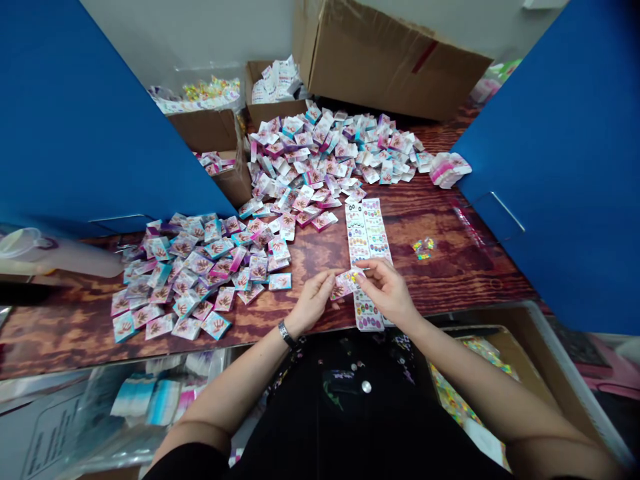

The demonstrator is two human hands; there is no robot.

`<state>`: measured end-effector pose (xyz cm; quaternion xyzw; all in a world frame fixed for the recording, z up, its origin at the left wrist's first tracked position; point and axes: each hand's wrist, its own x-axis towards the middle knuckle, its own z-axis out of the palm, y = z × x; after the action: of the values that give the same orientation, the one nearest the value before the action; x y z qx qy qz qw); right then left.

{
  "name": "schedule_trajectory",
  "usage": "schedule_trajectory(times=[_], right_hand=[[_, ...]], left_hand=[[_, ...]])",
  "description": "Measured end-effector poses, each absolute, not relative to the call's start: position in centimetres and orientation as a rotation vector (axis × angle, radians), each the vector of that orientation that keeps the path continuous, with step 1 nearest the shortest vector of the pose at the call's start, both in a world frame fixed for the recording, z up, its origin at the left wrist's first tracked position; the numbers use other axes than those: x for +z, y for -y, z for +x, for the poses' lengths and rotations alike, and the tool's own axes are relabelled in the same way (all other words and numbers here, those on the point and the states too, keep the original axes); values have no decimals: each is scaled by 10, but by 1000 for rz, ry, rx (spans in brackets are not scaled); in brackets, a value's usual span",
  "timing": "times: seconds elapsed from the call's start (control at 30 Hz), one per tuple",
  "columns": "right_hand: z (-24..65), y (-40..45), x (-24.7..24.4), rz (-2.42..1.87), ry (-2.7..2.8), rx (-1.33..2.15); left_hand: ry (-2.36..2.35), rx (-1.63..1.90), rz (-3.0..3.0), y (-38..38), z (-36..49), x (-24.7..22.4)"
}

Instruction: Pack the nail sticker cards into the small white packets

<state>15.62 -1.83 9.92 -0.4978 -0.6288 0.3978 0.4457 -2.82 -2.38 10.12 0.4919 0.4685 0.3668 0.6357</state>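
- The left hand (pixel 313 300) and right hand (pixel 387 290) are clamping a small printed packet (pixel 344 285) together above the wooden counter (pixel 450 267).
- A long printed sticker sheet (pixel 367 260) is lying flat beneath the hands.
- Loose packets (pixel 200 267) are lying heaped just left of the sheet.

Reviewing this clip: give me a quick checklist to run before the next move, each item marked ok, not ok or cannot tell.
1. Both hands in view: ok. The left hand and right hand are both visible.
2. Small packet gripped: ok. Fingers of both hands are on it.
3. Packet contents identifiable: cannot tell. They are too small to make out.
4. Long printed sheet flat: ok. It lies under the hands on the wooden table.
5. Square packets stacked: not ok. They lie scattered in heaps.
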Motion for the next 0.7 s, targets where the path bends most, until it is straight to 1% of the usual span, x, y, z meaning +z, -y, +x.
schedule_trajectory(times=[0.07,0.13,0.23,0.3,0.43,0.57,0.7], right_hand=[[154,19,92,-1238,1465,1063],[152,21,89,-1260,1427,1097],[150,24,90,-1273,1419,1086],[147,26,93,-1290,1440,1031],[142,29,99,-1365,1516,951],[143,27,96,-1341,1418,1109],[147,25,95,-1310,1408,1144]], left_hand=[[-1127,837,1319,25,-30,97],[-1188,847,1657,28,-34,93],[-1275,835,2179,32,-38,86],[-1328,816,2386,33,-39,82],[-1353,845,2525,34,-34,78],[-1353,835,2549,34,-30,79],[-1305,874,2566,34,-29,77]])
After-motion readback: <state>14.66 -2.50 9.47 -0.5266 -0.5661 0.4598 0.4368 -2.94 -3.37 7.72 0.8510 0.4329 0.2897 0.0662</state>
